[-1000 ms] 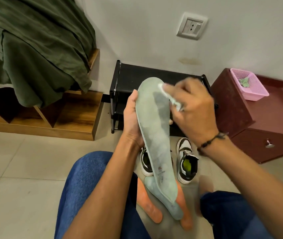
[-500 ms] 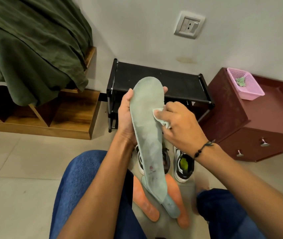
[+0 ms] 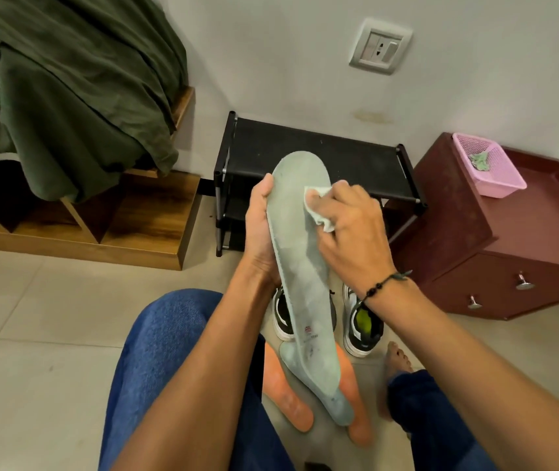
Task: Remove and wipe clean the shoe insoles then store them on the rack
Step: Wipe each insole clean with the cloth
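Observation:
My left hand grips a long pale green insole by its left edge and holds it up with the toe end pointing away from me. My right hand pinches a small white wipe and presses it against the upper part of the insole. On the floor below lie a second pale green insole and two orange insoles. A pair of black and white sneakers stands behind them. The black shoe rack sits against the wall beyond my hands.
A dark red drawer cabinet stands at the right with a pink basket on top. A wooden bed base under a green blanket fills the left. My knees in blue jeans and a bare foot are below.
My right hand slid the wipe from the toe end down the insole, then back up a little. My left hand kept its grip on the insole.

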A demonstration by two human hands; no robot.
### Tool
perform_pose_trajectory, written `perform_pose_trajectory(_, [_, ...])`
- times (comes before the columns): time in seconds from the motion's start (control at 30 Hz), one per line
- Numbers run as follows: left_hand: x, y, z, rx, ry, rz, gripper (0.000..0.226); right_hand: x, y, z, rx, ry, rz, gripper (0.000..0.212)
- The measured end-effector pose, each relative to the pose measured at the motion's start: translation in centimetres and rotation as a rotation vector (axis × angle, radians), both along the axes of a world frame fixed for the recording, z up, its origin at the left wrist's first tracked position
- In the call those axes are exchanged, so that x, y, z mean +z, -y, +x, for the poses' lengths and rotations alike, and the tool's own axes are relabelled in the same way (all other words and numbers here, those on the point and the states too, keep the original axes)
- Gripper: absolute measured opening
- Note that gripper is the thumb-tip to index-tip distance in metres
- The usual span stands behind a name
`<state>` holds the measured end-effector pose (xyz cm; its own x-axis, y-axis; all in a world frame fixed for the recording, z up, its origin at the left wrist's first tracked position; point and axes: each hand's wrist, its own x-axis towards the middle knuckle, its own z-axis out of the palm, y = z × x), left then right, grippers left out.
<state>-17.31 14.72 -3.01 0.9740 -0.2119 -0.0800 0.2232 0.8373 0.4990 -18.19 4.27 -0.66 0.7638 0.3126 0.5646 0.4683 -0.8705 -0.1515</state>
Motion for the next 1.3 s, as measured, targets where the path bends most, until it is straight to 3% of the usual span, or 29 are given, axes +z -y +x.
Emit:
perform_pose_trajectory(0.1, [0.6,-0.2,-0.3,-0.131,0.017,-0.100,0.067,-0.8,-0.7,-2.3,0.091,-0.182,0.044,0.024])
perform_pose_trajectory(0.2, [0.2,-0.4,0.0,-0.121,0.022,-0.101,0.069,0.4,-0.1,-3.3,0.164,-0.371,0.302,0.022])
perform_pose_trajectory(0.3, [0.8,-0.1,-0.4,-0.083,-0.026,-0.064,0.066,2.8,0.6,-2.5,0.097,-0.163,0.420,0.023])
perform_pose_trajectory(0.4, [0.3,0.3,-0.3,0.033,-0.029,0.026,0.053,3.5,0.5,-0.3,-0.007,-0.032,0.328,0.026])
perform_pose_trajectory(0.53, [0.1,0.3,-0.2,-0.009,-0.011,-0.051,0.056,1.1,-1.5,-0.2,-0.092,-0.094,0.088,0.023])
perform_pose_trajectory(0.67, [0.1,-0.2,-0.3,-0.138,0.058,-0.176,0.069,-0.1,-3.1,-2.5,0.024,-0.225,0.321,0.017])
perform_pose_trajectory(0.83, [-0.4,-1.1,0.1,-0.142,0.077,-0.162,0.070,0.5,-2.7,-4.2,0.169,-0.362,0.341,0.027])
perform_pose_trajectory(0.9, [0.2,-1.0,-0.3,-0.124,0.028,-0.114,0.072,1.8,-2.0,-3.9,0.152,-0.316,0.383,0.017])
perform_pose_trajectory(0.97, [0.0,-0.6,-0.3,-0.057,-0.016,-0.067,0.071,3.2,-1.5,-2.3,0.096,-0.205,0.450,0.021])
perform_pose_trajectory(1.13, [-1.2,0.0,0.7,-0.042,0.006,-0.078,0.055,3.8,-2.3,1.6,-0.047,-0.053,0.174,0.023])
perform_pose_trajectory(1.3, [0.1,-0.4,0.1,-0.168,0.033,-0.195,0.068,1.0,-3.9,-0.9,0.128,-0.061,0.008,0.017])
